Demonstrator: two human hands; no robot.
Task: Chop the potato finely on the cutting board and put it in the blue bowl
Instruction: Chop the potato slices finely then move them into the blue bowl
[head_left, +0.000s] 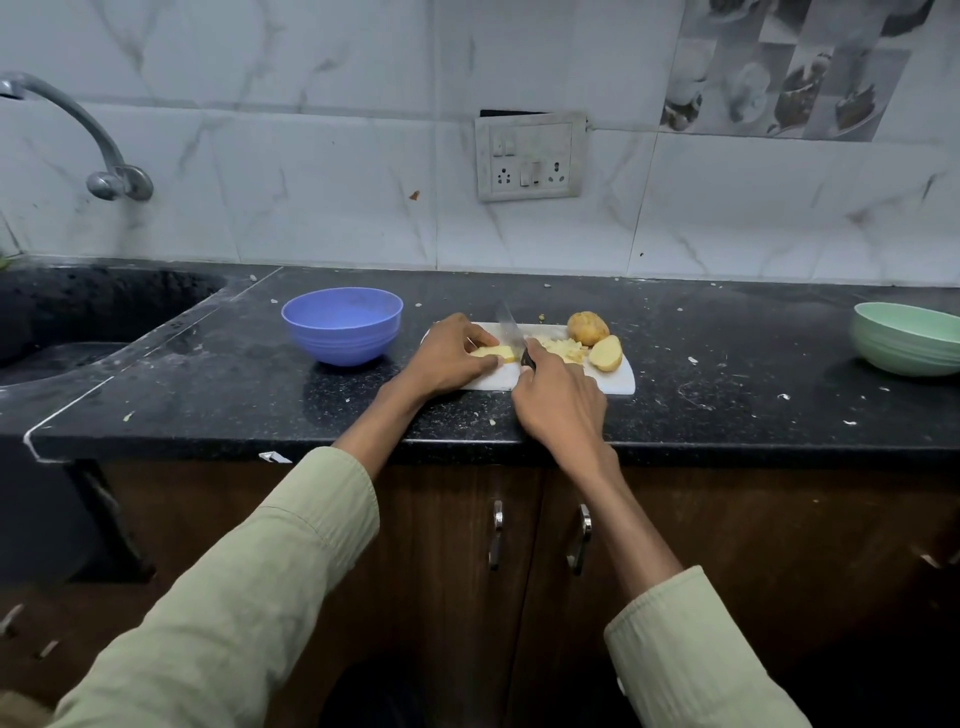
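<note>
On the black counter lies a white cutting board (626, 382). My left hand (454, 356) holds a pale potato piece (494, 353) down on the board, fingers curled over it. My right hand (558, 400) grips the knife (509, 327) by its dark handle, with the blade down at the piece's right end. A heap of chopped potato (558, 349) lies just right of the blade. A whole potato (587, 328) and a halved potato (607, 354) sit at the board's right end. The blue bowl (343, 325) stands to the left of the board, and nothing shows inside it.
A green bowl (906, 338) stands at the counter's far right. A dark sink (78, 322) with a metal tap (111, 176) lies at the left. A switch socket plate (530, 156) hangs on the tiled wall. Crumbs dot the counter (234, 384); cabinet doors with handles (497, 532) are below.
</note>
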